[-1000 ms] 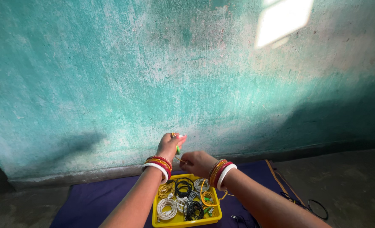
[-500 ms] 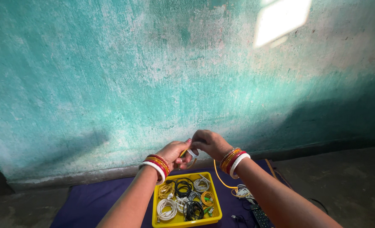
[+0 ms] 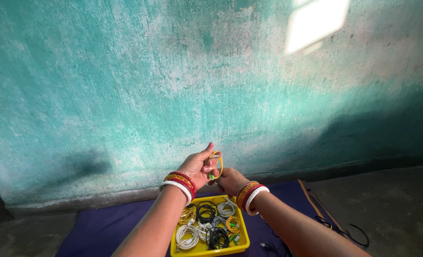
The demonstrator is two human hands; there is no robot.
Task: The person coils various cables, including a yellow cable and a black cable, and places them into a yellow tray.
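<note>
My left hand (image 3: 196, 167) is raised in front of the teal wall and holds a small coil of yellow cable (image 3: 216, 164) between its fingers. Just below and right of it, my right hand (image 3: 230, 181) grips the same yellow cable at its lower part, near a green plug end. Both wrists wear red, gold and white bangles. Beneath the hands a yellow tray (image 3: 242, 233) holds several coiled cables in white, black and yellow.
The tray rests on a dark blue cloth (image 3: 106, 226) spread on a grey floor against the teal plaster wall (image 3: 173, 81). Loose black cables (image 3: 349, 231) lie on the floor at the right, past the cloth's edge.
The loose length of yellow cable that hung down to the right is now wound into a small coil at my left fingers. My right hand has dropped below the left hand.
</note>
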